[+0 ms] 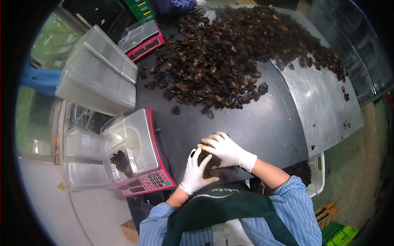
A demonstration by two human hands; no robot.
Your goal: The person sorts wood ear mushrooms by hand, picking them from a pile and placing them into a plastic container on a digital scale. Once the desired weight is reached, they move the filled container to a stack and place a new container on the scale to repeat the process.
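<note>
Both of my gloved hands are together near the table's front edge, around a dark clump of wood ear mushrooms. My left hand grips the clump from the left, with its thumb and fingers curved about it. From above and to the right, my right hand closes over the same clump, and its fingers cover part of it. Beyond my hands lies a large heap of wood ear mushrooms. To the left, a clear plastic tray with some dark mushrooms in it sits on a red scale.
Stacked clear plastic containers stand at the left, with more containers below them. A second red scale is farther back. A metal sheet covers the right side of the black table. A purple sleeve shows at the far edge.
</note>
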